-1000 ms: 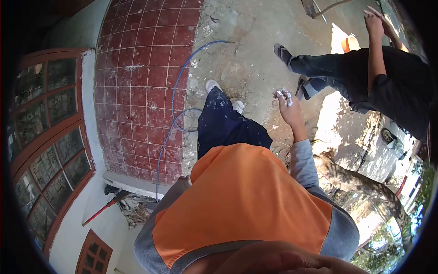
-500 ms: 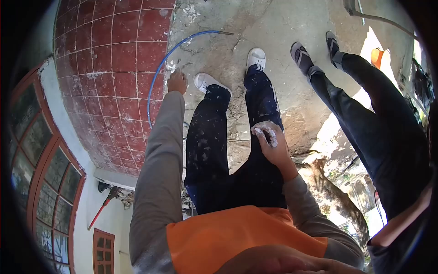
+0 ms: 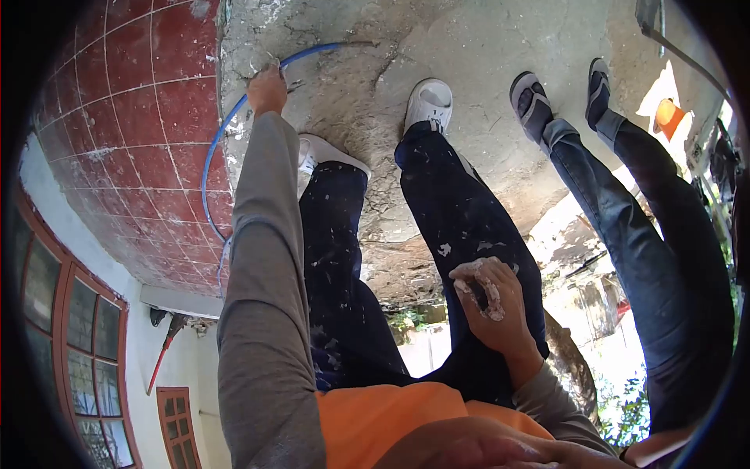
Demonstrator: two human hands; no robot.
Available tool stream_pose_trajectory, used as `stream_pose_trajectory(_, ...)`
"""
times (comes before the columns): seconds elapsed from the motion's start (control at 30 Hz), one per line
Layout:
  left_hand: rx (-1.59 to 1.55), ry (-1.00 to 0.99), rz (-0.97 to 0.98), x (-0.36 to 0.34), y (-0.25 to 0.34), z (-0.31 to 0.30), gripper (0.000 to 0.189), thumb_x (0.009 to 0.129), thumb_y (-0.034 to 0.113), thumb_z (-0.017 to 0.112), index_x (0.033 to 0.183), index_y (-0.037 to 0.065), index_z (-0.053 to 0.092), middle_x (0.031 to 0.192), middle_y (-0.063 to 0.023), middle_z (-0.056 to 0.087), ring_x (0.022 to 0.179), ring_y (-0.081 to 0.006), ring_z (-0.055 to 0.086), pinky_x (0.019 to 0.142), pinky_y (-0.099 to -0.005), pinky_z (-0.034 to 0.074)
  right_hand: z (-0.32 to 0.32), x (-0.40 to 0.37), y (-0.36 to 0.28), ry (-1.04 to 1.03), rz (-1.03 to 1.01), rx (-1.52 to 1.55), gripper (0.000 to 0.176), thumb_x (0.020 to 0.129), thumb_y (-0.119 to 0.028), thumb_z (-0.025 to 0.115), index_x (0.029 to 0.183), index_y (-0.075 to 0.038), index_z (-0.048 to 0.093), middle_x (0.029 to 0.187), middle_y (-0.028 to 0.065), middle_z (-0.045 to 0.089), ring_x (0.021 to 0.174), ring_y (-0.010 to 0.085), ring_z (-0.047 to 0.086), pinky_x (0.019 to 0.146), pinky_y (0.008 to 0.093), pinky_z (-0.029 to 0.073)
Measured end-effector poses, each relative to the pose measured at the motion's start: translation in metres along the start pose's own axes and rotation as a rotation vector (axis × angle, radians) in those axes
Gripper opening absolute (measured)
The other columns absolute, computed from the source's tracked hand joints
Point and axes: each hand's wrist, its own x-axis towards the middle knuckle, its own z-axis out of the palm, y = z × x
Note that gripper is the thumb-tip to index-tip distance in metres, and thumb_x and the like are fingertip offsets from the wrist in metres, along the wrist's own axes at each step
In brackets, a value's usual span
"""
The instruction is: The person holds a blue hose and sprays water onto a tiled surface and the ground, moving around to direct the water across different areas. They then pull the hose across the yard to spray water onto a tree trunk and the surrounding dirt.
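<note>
My left hand (image 3: 268, 91) reaches down to the floor with its fingers closed around a thin blue hose (image 3: 214, 160). The hose curves past the tile edge, and its darker end (image 3: 366, 44) lies on the concrete. My right hand (image 3: 494, 303) hangs in front of my right thigh, coated with white paste on the thumb and fingers. Those fingers are loosely curled, with a gap to the thumb through which dark trousers show. Nothing is visible in that hand. White spots mark my dark trousers (image 3: 461, 227).
Red floor tiles (image 3: 117, 86) meet rough concrete (image 3: 476, 47) on the left. Another person's sandalled feet (image 3: 533, 102) stand on the right, near an orange object (image 3: 669, 117). Framed windows (image 3: 86, 336) and a red-handled tool (image 3: 162, 356) are at the lower left. Broken ground lies behind my legs.
My left hand has moved forward from beside the hose and closed on it. My body leans further, and my right hand stays near the thigh, slightly lower in view.
</note>
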Motion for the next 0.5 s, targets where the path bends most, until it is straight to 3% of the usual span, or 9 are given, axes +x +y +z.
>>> stream_pose_trajectory(0.03, -0.112, -0.047, -0.037, -0.020, -0.009, -0.013, 0.025, 0.080, 0.020, 0.054, 0.101, 0.008, 0.061, 0.087, -0.0159, 0.064, 0.086, -0.0334, 0.061, 0.076, -0.0448, 0.046, 0.003, -0.003, 0.000, 0.025, 0.025, 0.088, 0.015, 0.073, -0.006, 0.060, 0.088, -0.006, 0.061, 0.083, 0.0081, 0.059, 0.083, 0.0281, 0.055, 0.077, 0.0367, 0.041)
stream_pose_trajectory(0.07, -0.112, -0.045, -0.052, -0.039, -0.015, -0.030, 0.025, 0.080, 0.020, 0.054, 0.101, 0.008, 0.061, 0.087, -0.0159, 0.064, 0.086, -0.0334, 0.061, 0.076, -0.0448, 0.046, 0.005, -0.007, 0.002, 0.014, 0.015, 0.082, 0.015, 0.073, -0.006, 0.060, 0.088, -0.006, 0.061, 0.083, 0.0081, 0.059, 0.083, 0.0281, 0.055, 0.077, 0.0367, 0.041)
stream_pose_trajectory(0.13, -0.270, 0.214, -0.199, -0.082, -0.031, -0.084, 0.019, 0.082, 0.016, 0.053, 0.094, 0.005, 0.063, 0.074, -0.0192, 0.062, 0.069, -0.0394, 0.060, 0.060, -0.0466, 0.045, 0.014, -0.011, 0.000, 0.038, 0.075, 0.187, 0.015, 0.077, -0.008, 0.058, 0.092, -0.005, 0.060, 0.087, 0.0089, 0.059, 0.084, 0.0277, 0.055, 0.076, 0.0375, 0.042)
stream_pose_trajectory(0.23, -0.542, 0.310, -0.365, -0.162, -0.044, -0.191, 0.015, 0.078, 0.008, 0.057, 0.090, -0.001, 0.060, 0.070, -0.0212, 0.060, 0.064, -0.0373, 0.058, 0.059, -0.0430, 0.044, 0.023, 0.002, -0.027, -0.026, -0.016, 0.074, 0.018, 0.080, -0.011, 0.057, 0.096, -0.004, 0.059, 0.093, 0.0104, 0.060, 0.087, 0.0287, 0.056, 0.077, 0.0388, 0.042)
stream_pose_trajectory(0.27, -0.591, 0.320, -0.422, -0.191, -0.049, -0.220, 0.016, 0.079, 0.004, 0.056, 0.093, -0.001, 0.061, 0.068, -0.0203, 0.059, 0.060, -0.0343, 0.058, 0.056, -0.0405, 0.044, 0.031, 0.015, -0.048, 0.019, -0.159, 0.053, 0.019, 0.081, -0.013, 0.057, 0.098, -0.004, 0.059, 0.094, 0.0119, 0.060, 0.088, 0.0296, 0.056, 0.077, 0.0398, 0.042)
stream_pose_trajectory(0.33, -0.883, 0.378, -0.474, -0.244, -0.046, -0.275, 0.019, 0.083, 0.009, 0.057, 0.100, 0.000, 0.060, 0.074, -0.0128, 0.060, 0.063, -0.0180, 0.056, 0.059, -0.0310, 0.043, 0.061, 0.052, -0.102, 0.147, -0.420, 0.121, 0.022, 0.083, -0.017, 0.056, 0.100, -0.002, 0.057, 0.093, 0.0154, 0.058, 0.086, 0.0317, 0.055, 0.079, 0.0408, 0.042)
stream_pose_trajectory(0.37, -1.008, 0.428, -0.497, -0.267, -0.044, -0.292, 0.018, 0.085, 0.008, 0.056, 0.100, -0.002, 0.060, 0.078, -0.0107, 0.060, 0.068, -0.0149, 0.055, 0.062, -0.0287, 0.043, 0.073, 0.071, -0.136, 0.053, -0.384, 0.170, 0.024, 0.086, -0.019, 0.053, 0.101, 0.000, 0.056, 0.093, 0.0167, 0.058, 0.087, 0.0322, 0.054, 0.078, 0.0394, 0.042)
stream_pose_trajectory(0.43, -1.245, 0.466, -0.586, -0.312, -0.039, -0.321, 0.017, 0.087, 0.006, 0.054, 0.100, -0.004, 0.059, 0.086, -0.0075, 0.061, 0.075, -0.0112, 0.055, 0.068, -0.0252, 0.044, 0.108, 0.102, -0.201, 0.252, -0.919, 0.171, 0.028, 0.091, -0.023, 0.047, 0.101, 0.002, 0.056, 0.088, 0.0141, 0.060, 0.080, 0.0256, 0.058, 0.070, 0.0344, 0.045)
stream_pose_trajectory(0.5, -1.310, 0.518, -0.673, -0.351, -0.037, -0.341, 0.017, 0.089, 0.006, 0.052, 0.101, -0.005, 0.059, 0.086, -0.0054, 0.059, 0.075, -0.0092, 0.053, 0.068, -0.0237, 0.043, 0.096, 0.071, -0.304, -0.321, 0.128, 0.695, 0.030, 0.095, -0.023, 0.041, 0.105, 0.001, 0.055, 0.080, 0.0093, 0.061, 0.063, 0.0156, 0.055, 0.059, 0.0290, 0.045)
